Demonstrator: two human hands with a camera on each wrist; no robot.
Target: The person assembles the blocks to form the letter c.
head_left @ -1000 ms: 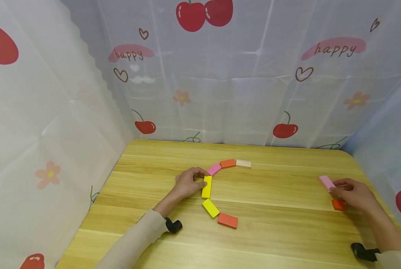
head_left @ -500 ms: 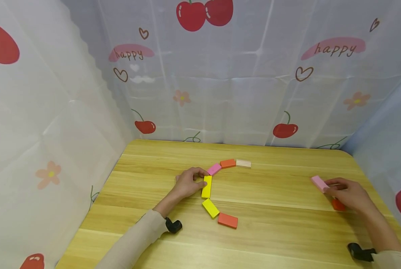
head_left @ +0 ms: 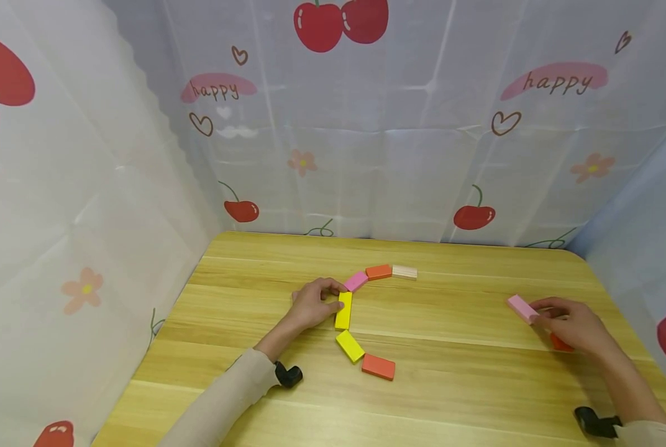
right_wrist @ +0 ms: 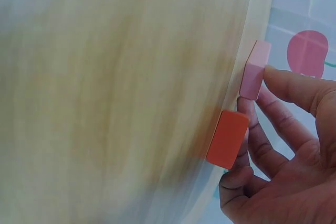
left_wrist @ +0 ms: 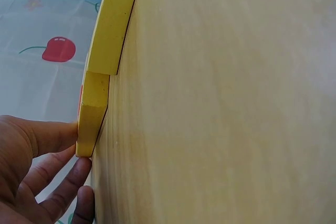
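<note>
My left hand [head_left: 312, 303] pinches the upper yellow block [head_left: 343, 312], which lies flat on the table in a curved row. In the left wrist view the thumb presses one side of that yellow block [left_wrist: 94, 114]; the other fingers reach behind it. Off to the right, my right hand [head_left: 573, 326] holds a pale pink block [head_left: 522, 308] by one end, thumb against fingers. An orange block [head_left: 560, 343] lies beneath the right hand, partly covered by it. The right wrist view shows the orange block [right_wrist: 228, 139] just below the pink block [right_wrist: 254, 72].
The curve continues upward with a pink [head_left: 356, 282], an orange [head_left: 379, 272] and a plain wood block [head_left: 404, 272]. Below come a second yellow block [head_left: 350, 346] and a red one [head_left: 378, 367]. A cherry-print curtain [head_left: 366, 155] stands behind the wooden table [head_left: 456, 397].
My right hand has moved left with the pale pink block, shifting it away from the right edge and over more of the orange block. The left hand stays where it was.
</note>
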